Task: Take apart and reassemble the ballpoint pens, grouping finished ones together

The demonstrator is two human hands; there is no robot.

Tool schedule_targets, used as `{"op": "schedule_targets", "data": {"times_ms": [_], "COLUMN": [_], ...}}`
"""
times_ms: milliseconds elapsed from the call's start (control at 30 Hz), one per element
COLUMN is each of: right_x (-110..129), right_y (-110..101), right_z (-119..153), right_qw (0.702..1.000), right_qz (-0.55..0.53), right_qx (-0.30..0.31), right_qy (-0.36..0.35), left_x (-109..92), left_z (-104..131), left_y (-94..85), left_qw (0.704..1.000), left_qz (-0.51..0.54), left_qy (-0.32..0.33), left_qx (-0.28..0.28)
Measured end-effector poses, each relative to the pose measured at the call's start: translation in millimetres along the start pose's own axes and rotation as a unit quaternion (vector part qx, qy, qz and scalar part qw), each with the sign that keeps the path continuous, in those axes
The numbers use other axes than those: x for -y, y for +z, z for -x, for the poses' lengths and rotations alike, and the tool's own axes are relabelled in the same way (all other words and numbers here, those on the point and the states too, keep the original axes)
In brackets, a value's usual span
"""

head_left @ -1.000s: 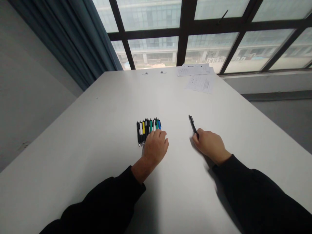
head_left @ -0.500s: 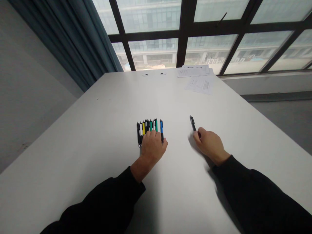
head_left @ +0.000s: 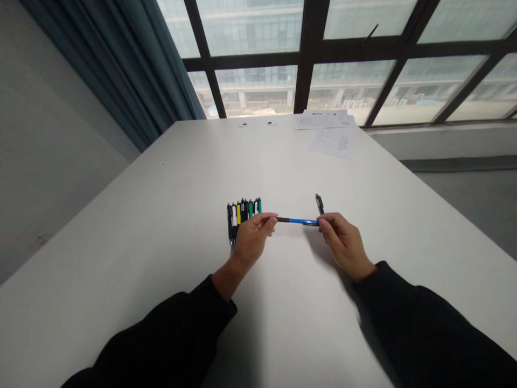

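Note:
A blue pen (head_left: 298,221) with a dark grip is held level above the table between both hands. My left hand (head_left: 254,231) pinches its dark end, and the fingers of my right hand (head_left: 343,240) close on its blue end. Just beyond my right hand lies a black pen (head_left: 319,202), its lower part hidden by the fingers. To the left, a row of several pens (head_left: 238,213) in black, white, yellow and green lies side by side, partly covered by my left hand.
The white table (head_left: 194,178) reaches to a window with dark frames (head_left: 305,59). Printed papers (head_left: 331,141) lie at its far right edge. Two small round fittings (head_left: 270,124) sit at the far edge, and a blue curtain (head_left: 133,70) hangs at the left.
The blue pen has been lifted from the right end of the row and turned crosswise. My right hand has let go of the black pen and taken the blue pen's other end.

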State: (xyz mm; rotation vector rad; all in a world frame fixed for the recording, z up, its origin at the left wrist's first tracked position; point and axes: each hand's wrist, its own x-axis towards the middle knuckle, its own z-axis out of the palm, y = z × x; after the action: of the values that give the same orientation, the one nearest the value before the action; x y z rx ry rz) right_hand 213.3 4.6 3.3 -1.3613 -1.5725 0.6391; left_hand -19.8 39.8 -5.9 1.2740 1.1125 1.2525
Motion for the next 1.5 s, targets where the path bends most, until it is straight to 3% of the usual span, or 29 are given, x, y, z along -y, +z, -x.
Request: {"op": "schedule_targets", "data": {"times_ms": [167,467,1033,1500], "right_x": [-5.5,-10.2,-9.6,-11.8], "right_y": [6.1,6.1,4.1,2.5], "right_z": [1.0,-2.8,-6.9,-7.8], "right_qw": [0.993,0.995,0.996,0.998], "right_qz": [-0.105,-0.074,-0.031,0.002], "right_qx": [-0.016,-0.041,-0.048,-0.045], "right_qy": [0.041,0.06,0.064,0.038], "left_x": [-1.3,-6.3,-2.3,-1.0], "left_z": [-4.5,-4.5,1.0,2.7], "left_y": [1.9,4.5,2.3,-2.9], "left_qw": [0.985,0.976,0.999,0.99], "left_qz": [0.163,0.208,-0.013,-0.137], "left_qy": [-0.052,-0.057,0.029,0.03], "left_qx": [-0.026,-0.022,-0.021,-0.007]}}
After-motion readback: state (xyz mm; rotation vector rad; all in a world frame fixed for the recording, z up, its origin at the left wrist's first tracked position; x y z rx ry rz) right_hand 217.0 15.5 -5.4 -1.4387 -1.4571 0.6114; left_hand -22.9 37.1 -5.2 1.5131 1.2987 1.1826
